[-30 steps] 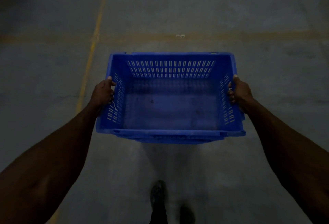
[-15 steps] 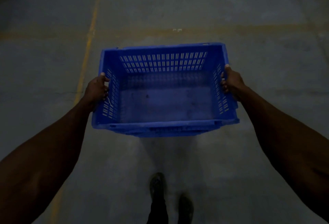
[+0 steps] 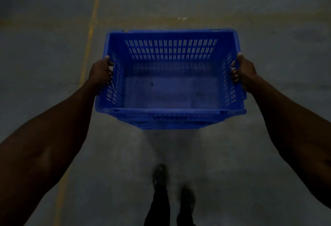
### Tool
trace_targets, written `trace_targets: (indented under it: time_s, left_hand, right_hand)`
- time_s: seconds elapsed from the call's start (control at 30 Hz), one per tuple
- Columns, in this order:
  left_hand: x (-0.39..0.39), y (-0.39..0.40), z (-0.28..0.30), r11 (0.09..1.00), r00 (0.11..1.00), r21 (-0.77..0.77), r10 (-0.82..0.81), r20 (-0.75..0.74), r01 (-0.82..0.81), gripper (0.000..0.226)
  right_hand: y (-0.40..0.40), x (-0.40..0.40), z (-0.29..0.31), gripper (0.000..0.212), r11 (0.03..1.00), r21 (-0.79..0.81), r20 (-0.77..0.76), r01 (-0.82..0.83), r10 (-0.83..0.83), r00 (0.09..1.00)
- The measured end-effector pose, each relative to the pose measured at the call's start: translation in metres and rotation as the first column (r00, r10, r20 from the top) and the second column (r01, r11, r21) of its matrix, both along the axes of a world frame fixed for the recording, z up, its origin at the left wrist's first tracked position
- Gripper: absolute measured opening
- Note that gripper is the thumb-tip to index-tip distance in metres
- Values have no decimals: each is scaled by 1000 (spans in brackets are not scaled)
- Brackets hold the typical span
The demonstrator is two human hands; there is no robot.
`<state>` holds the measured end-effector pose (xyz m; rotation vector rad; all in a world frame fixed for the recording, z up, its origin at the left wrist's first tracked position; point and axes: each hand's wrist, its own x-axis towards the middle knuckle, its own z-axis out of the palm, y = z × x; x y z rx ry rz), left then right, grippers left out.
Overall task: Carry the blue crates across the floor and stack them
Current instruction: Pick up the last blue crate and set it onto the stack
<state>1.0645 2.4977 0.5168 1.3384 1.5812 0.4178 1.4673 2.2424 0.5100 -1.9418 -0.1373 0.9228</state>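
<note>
Grey concrete floor (image 3: 268,154) fills our view, dim, with a yellow painted line (image 3: 90,32) running along its left side. Above it we carry one empty blue crate (image 3: 170,91) out in front, held level off the floor. Our left hand (image 3: 101,72) is closed around its left wall, our right hand (image 3: 242,71) around its right wall. Below, our shoes (image 3: 159,176) show.

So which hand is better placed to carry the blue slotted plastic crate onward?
Neither alone: left hand and right hand each grip an opposite short side wall of the blue slotted plastic crate, held level above the floor. Keep both on.
</note>
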Motion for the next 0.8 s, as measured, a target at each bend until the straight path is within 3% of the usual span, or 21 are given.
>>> trace_targets:
  time_s: [0.8]
  left_hand:
    - [-14, 1, -9, 996, 999, 68, -49, -17, 50, 50]
  right_hand:
    - [11, -6, 3, 51, 998, -56, 94, -23, 28, 995]
